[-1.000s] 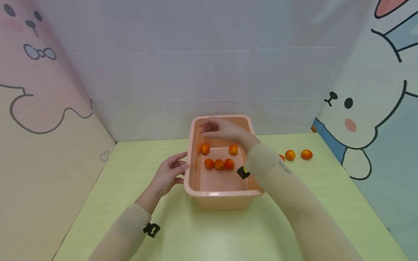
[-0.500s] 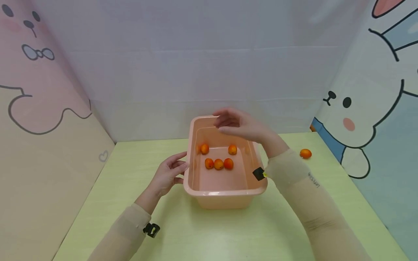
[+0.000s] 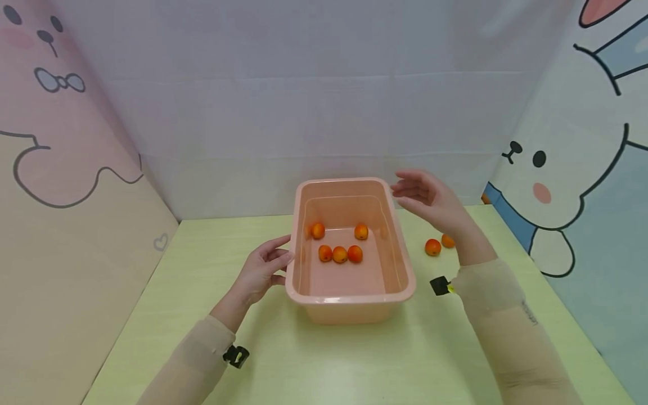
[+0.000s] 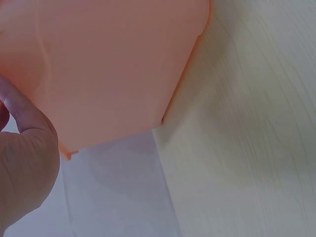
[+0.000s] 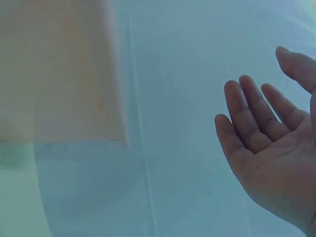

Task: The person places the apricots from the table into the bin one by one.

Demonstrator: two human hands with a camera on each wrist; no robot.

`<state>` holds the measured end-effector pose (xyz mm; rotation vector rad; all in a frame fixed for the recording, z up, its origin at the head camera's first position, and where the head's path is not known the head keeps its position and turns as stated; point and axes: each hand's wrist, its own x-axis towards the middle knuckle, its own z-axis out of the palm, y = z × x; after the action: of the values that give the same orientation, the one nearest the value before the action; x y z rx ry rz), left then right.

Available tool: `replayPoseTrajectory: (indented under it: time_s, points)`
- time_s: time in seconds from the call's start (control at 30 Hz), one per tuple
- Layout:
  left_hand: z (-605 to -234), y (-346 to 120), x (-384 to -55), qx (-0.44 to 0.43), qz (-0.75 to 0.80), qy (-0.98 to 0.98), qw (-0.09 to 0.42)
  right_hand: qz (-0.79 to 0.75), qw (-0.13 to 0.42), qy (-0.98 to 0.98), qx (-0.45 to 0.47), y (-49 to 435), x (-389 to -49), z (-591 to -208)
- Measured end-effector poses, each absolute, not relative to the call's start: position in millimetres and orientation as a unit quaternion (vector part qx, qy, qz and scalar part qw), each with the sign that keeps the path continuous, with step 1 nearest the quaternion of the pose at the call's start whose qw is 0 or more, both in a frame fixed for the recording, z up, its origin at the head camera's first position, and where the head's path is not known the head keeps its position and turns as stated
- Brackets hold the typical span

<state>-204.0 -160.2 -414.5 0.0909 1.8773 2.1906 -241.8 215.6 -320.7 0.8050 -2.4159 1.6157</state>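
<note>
A pink plastic basin (image 3: 349, 301) stands on the table with several small round orange fruits (image 3: 340, 255) on its floor. At its left side, my left hand (image 3: 257, 274) touches the outer wall below the rim with spread, relaxed fingers; the left wrist view shows part of this hand (image 4: 24, 163) beside the pink wall. My right hand (image 3: 430, 202) hovers just past the basin's far right rim. In the right wrist view, its palm (image 5: 276, 163) and loosely extended fingers hold nothing. Two more orange fruits (image 3: 432, 247) show on the table under my right forearm, one partly covered.
The pale green table (image 3: 192, 270) meets a plain white backdrop (image 3: 243, 185) behind the basin. Printed cartoon panels flank it, a pink one (image 3: 55, 129) at left and a rabbit one (image 3: 562, 185) at right. Black wrist cameras (image 3: 236, 356) sit on both sleeves.
My right hand has risen from inside the basin and moved right, out past its rim. The fruits inside have not moved. My left hand stays at the basin's left side.
</note>
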Motion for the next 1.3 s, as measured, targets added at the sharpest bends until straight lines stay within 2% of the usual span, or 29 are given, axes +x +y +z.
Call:
replayPoseTrajectory:
  time_s: [0.5,0.7,0.93,1.3]
  points:
    - [-411,-160,-203,0.026,0.745,0.655,0.124,0.491,0.135,-0.86,0.017,325,-254,-436]
    - [-412,-160,-202,0.026,0.745,0.655,0.123,0.476,0.151,-0.866,-0.028,357,-260,-468]
    - [-413,-160,-203,0.034,0.743,0.656,0.126,0.47,0.141,-0.871,-0.02,381,-261,-485]
    - [-415,-159,-203,0.028,0.747,0.653,0.124,0.448,0.065,-0.891,-0.042,390,-266,-500]
